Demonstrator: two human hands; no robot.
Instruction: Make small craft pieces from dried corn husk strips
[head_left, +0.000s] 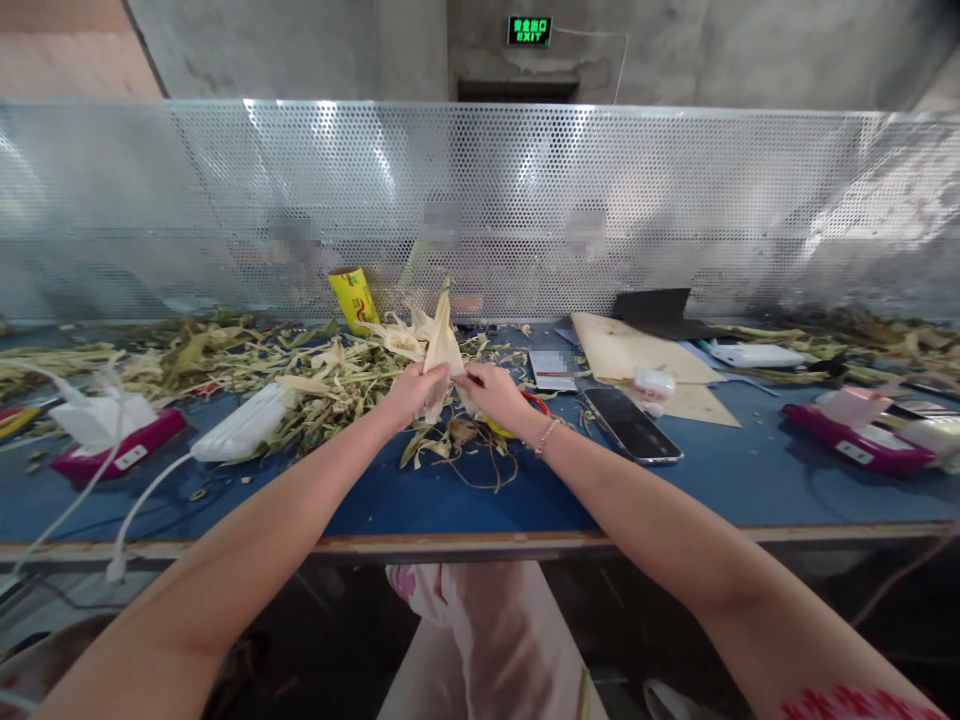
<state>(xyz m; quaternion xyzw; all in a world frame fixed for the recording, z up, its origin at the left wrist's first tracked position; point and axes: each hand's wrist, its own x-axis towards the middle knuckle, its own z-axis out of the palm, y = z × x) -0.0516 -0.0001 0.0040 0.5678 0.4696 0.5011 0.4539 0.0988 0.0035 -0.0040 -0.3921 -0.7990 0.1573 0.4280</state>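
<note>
A pale, dried corn husk point(444, 335) stands pointed end up between my two hands, above the blue table. My left hand point(417, 388) pinches its lower left side, fingers closed. On the other side, my right hand point(491, 392) grips the lower right edge, also closed, with a bracelet at the wrist. Loose ends of husk hang below the fingers. Just under the hands lie brown string point(487, 478) and dried scraps. Part of a red and yellow handled tool point(537, 403) shows behind my right hand. More pale husks point(401, 338) rest behind my left hand.
Dried plant scraps point(330, 400) spread across the left of the blue table point(480, 515). A yellow roll point(352, 298) stands near the perforated metal screen point(487, 190). A phone point(632, 425) and brown paper point(637, 350) lie right. Power strips point(855, 440) and a white power bank point(244, 422) flank me.
</note>
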